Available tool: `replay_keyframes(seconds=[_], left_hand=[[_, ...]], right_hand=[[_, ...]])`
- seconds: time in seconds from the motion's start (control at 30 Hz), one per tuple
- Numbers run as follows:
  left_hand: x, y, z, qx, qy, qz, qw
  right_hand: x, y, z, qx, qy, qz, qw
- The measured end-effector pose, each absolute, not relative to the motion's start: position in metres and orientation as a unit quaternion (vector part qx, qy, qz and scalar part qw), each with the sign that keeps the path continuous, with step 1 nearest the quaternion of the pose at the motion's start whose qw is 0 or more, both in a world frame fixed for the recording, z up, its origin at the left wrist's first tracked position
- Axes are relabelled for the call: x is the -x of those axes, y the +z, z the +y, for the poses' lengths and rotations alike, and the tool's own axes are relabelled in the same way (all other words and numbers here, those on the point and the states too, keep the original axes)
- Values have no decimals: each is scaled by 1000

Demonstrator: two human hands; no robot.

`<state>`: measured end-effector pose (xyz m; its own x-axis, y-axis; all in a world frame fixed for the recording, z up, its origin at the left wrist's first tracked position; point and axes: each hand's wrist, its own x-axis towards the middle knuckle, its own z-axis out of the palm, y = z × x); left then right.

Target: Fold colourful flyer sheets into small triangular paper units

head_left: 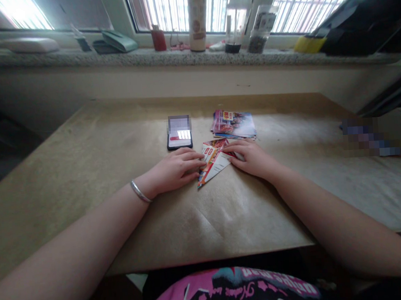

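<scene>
A folded, pointed piece of printed flyer paper (214, 165), red, orange and white, lies on the brown paper-covered table (96, 174). My left hand (174, 169) rests flat on the table, fingers stretched and pressing on the paper's left edge; a silver bangle circles that wrist. My right hand (251, 158) lies over the paper's right side, fingers extended and pressing it down. Just behind the hands sits a stack of colourful flyers (233, 124). A black phone (179, 134) with its screen lit lies to the left of that stack.
A stone window sill (147, 58) runs behind the table, carrying a red bottle (159, 38), a tall cylinder (198, 18), jars, a green case (119, 41) and a yellow object (308, 44). Dark equipment stands at the right. Blurred items lie on the table's right side.
</scene>
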<state>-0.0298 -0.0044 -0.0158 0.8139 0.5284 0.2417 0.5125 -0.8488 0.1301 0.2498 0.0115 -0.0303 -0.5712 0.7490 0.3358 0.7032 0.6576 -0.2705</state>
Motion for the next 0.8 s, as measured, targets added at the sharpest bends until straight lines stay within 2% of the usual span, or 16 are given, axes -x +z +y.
replay_keyframes(seconds=[0.2,0.43,0.63,0.8], left_hand=[[27,-14,-6,-952,127,277,26],[26,-14,-4,-949,124,287,48],[26,-13,-2,-947,111,296,60],[24,-11,-6,-945,109,304,57]], right_hand=[[-245,-31,10,436,41,-877,197],[-243,-30,10,431,84,-868,230],[-244,-29,11,434,162,-846,263],[-250,-22,8,456,247,-815,257]])
